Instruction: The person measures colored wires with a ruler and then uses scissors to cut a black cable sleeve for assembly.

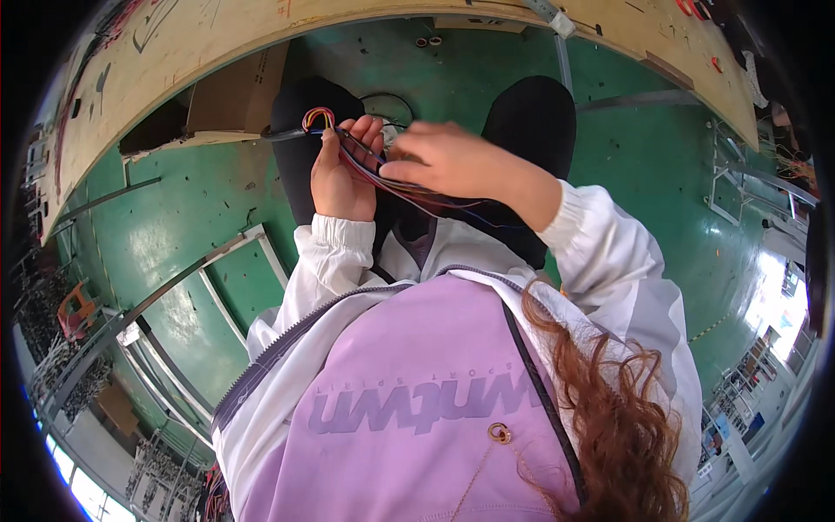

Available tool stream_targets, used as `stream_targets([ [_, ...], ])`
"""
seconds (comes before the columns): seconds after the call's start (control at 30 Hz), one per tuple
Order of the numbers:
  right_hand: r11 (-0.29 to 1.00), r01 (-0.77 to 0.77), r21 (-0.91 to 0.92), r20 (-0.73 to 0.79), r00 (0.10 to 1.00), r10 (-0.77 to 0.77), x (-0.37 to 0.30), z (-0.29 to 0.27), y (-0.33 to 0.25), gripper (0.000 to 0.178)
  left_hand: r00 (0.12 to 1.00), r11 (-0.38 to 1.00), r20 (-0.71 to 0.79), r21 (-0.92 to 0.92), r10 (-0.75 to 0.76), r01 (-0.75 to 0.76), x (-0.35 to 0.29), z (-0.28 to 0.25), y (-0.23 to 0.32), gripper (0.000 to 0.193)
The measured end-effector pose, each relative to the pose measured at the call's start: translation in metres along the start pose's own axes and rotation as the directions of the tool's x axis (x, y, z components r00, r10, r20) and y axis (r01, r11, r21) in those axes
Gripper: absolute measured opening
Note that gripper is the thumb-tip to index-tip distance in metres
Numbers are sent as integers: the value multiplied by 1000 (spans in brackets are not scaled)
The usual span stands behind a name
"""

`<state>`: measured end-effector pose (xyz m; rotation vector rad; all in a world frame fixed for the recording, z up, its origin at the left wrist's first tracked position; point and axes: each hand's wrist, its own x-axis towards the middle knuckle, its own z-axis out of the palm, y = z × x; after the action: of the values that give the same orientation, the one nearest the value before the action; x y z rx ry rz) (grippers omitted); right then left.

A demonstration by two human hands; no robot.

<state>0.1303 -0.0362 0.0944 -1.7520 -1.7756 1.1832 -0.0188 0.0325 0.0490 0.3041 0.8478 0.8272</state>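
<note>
A bundle of thin coloured wires point(365, 170) runs across both hands over my lap. My left hand point(345, 187), palm up, holds it between the thumb and the fingers. Above the left thumb the wires bend into a small red, yellow and orange loop point(319, 115), beside a black cable sheath point(285, 135) that points left. My right hand point(448, 163) is closed around the wires to the right of the left hand, its fingertips smeared by motion. Loose wire ends point(478, 213) trail out below the right hand over my dark trouser leg.
A wooden workbench point(348, 24) curves across the far side. Beneath it at the left stands a cardboard box point(235, 91). Metal frame bars point(217, 252) are to my left on the green floor point(165, 252). A dark cable loop point(402, 100) lies between my knees.
</note>
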Motion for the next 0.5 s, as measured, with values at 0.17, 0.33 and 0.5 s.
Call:
stream_targets([
  [0.17,643,-367,672,260,930,259,17,28,-8,39,999,1000,47,2,20,-20,-1,2,3,36],
  [0.33,278,-580,765,590,806,59,14,24,4,37,997,999,58,-22,-48,49,1,0,8,35],
  [0.5,338,-575,745,642,755,-133,4,16,13,33,998,998,38,9,-55,55,-1,0,12,31],
])
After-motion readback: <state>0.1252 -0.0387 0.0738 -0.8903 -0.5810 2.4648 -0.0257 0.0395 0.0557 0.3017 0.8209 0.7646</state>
